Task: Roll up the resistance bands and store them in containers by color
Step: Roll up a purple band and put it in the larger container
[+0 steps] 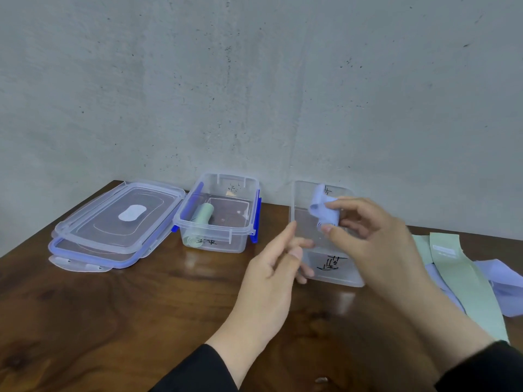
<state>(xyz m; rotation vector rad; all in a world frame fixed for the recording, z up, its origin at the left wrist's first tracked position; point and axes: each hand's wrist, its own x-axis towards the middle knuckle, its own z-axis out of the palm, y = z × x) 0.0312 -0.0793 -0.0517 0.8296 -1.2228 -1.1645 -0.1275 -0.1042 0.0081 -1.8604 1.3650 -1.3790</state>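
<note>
My right hand pinches a rolled lavender-blue resistance band over the open clear container that carries black handwriting on its front. My left hand holds that container by its near left corner, fingers against the wall. A second clear container with blue clips stands to the left and holds a rolled green band. Flat green bands and blue bands lie loose at the right.
Two clear lids with blue seals are stacked at the far left of the dark wooden table. A grey concrete wall runs right behind both containers.
</note>
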